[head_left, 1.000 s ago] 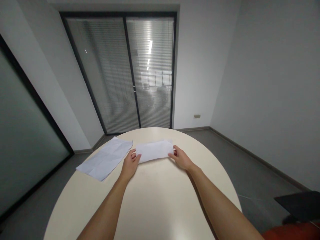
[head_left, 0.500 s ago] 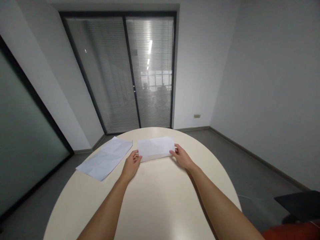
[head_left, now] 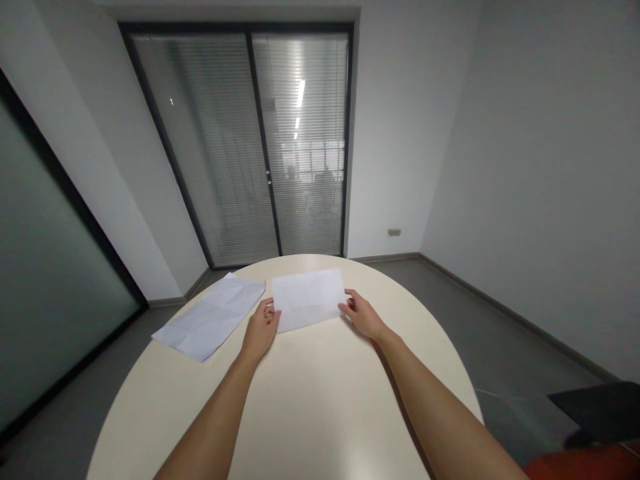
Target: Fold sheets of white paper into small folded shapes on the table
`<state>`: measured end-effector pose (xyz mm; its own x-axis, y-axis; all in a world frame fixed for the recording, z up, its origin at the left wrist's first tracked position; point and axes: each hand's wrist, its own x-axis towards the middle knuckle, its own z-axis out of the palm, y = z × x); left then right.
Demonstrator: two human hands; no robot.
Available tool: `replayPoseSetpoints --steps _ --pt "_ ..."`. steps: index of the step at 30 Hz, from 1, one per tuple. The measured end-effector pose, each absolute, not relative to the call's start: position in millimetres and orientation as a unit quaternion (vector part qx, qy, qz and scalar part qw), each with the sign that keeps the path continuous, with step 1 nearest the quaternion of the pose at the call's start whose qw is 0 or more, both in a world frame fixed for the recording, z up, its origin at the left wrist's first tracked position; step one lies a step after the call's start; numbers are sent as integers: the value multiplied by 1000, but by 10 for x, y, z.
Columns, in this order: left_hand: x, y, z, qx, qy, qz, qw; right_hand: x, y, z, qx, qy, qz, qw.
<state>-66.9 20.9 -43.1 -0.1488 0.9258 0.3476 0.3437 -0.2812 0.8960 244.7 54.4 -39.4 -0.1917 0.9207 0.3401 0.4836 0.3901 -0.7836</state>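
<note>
A white sheet of paper [head_left: 308, 299], seemingly folded to a smaller rectangle, is held between my two hands over the far part of the round table. My left hand [head_left: 261, 328] pinches its left edge near the lower corner. At the opposite side, my right hand [head_left: 366, 315] has thumb and fingers around the lower right edge. To the left of my left hand lie larger white sheets [head_left: 210, 319], creased and overlapping, with nobody touching them.
The cream round table [head_left: 305, 400] bears the papers. Beyond its far edge stand dark-framed glass doors [head_left: 260, 153] with blinds. A black object [head_left: 600, 410] and a red item [head_left: 590, 463] are at the lower right, off the table.
The paper between my hands has tilted and shifted slightly left, and more of its face shows. My left hand has moved a little to the left. The larger sheets have stayed put.
</note>
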Motion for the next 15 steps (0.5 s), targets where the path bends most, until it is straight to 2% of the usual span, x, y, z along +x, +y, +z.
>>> replayPoseSetpoints --steps 15 --pt "-667 85 -292 610 628 456 157 2438 472 -329 -484 -752 251 371"
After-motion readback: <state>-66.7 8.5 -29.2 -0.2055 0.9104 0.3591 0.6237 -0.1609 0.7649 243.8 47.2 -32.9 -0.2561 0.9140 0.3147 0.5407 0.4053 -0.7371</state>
